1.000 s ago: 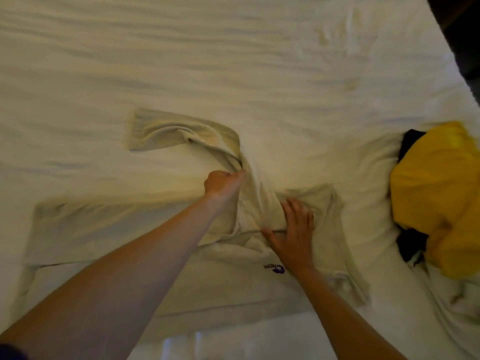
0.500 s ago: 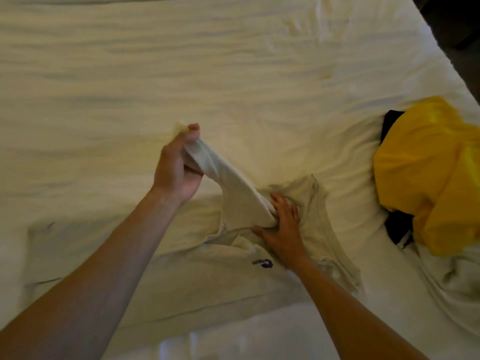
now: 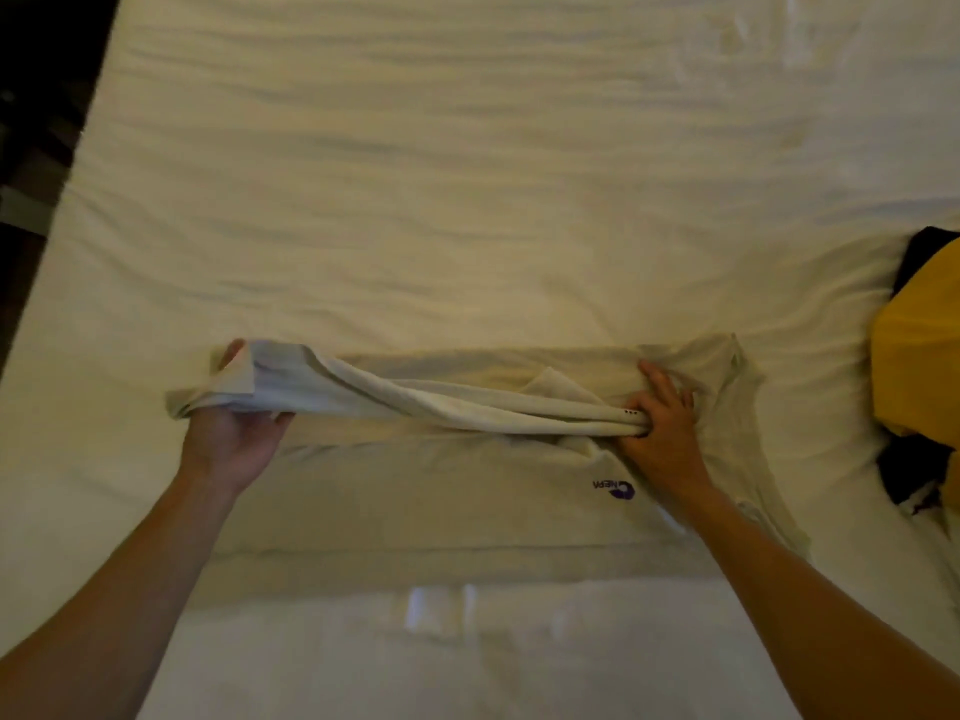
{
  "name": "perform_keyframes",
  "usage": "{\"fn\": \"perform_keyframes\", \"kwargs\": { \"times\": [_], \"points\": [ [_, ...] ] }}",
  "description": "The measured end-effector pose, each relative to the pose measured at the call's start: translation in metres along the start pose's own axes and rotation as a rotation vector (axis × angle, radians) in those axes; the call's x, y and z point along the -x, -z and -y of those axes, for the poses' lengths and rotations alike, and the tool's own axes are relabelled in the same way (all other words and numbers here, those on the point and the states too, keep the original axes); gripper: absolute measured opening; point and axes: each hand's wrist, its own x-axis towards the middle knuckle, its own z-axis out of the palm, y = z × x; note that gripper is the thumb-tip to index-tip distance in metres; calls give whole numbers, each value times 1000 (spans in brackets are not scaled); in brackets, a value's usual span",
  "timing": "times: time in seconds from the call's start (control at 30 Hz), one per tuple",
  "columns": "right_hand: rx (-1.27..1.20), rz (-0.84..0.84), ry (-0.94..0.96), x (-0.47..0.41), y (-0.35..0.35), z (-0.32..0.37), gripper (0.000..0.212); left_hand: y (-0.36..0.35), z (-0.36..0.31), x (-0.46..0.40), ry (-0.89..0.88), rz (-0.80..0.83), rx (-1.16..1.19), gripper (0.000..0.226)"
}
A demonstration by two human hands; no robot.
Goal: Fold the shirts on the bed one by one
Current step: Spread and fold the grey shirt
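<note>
Your left hand grips sleeve cuff; right hand pins sleeve root on cream shirt. Sleeve's long axis runs grip to grip, above body.

We are in a bedroom: a wide bed with a wrinkled cream sheet fills the view, clothes piled at its right edge.
</note>
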Motion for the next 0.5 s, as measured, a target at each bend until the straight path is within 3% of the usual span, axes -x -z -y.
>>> {"fn": "perform_keyframes", "kwargs": {
  "times": [0.17, 0.3, 0.4, 0.5],
  "points": [
    [388, 217, -72, -15, 9, 34, 42, 27, -11, 0, 33, -53, -271, 40],
    [398, 63, 164, -7, 0, 58, 60, 43, -14, 2, -14, -172, -602, 35],
    [442, 128, 300, -8, -16, 73, 52, 48, -14, 1, -109, -278, -822, 23],
    [474, 210, 259, -11, -29, 82, 35, 45, -24, 1, -184, -258, -865, 15]
  ]
}}
